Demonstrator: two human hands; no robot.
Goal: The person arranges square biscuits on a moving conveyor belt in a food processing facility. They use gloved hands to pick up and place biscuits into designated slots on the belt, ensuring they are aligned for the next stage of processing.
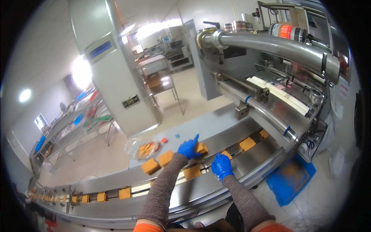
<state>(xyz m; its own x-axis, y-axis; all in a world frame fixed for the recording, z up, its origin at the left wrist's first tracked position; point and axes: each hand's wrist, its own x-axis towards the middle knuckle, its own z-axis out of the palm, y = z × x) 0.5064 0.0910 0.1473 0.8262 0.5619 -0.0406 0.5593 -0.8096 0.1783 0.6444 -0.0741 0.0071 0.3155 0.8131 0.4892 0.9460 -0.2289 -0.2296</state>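
Note:
My left hand (pixel 188 149), in a blue glove, is at the far edge of the steel conveyor, one finger raised. Its other fingers close against a stack of square golden biscuits (pixel 201 148). My right hand (pixel 222 167), also blue-gloved, hangs over the near side of the channel with fingers curled. A biscuit stack (pixel 226 154) shows just beyond its fingertips; whatever is inside the hand is hidden. Between the hands, nearer me, one biscuit stack (pixel 192 173) sits on the conveyor (pixel 239 166). Two more, a left stack (pixel 150 166) and a right stack (pixel 165 158), rest along the far ledge.
A clear plastic bag (pixel 141 149) with broken biscuits lies on the far ledge, beside a red cap (pixel 164 140). Further stacks line the channel both ways. At right stands a wrapping machine (pixel 278 92) with rollers; a blue crate (pixel 291 179) is on the floor.

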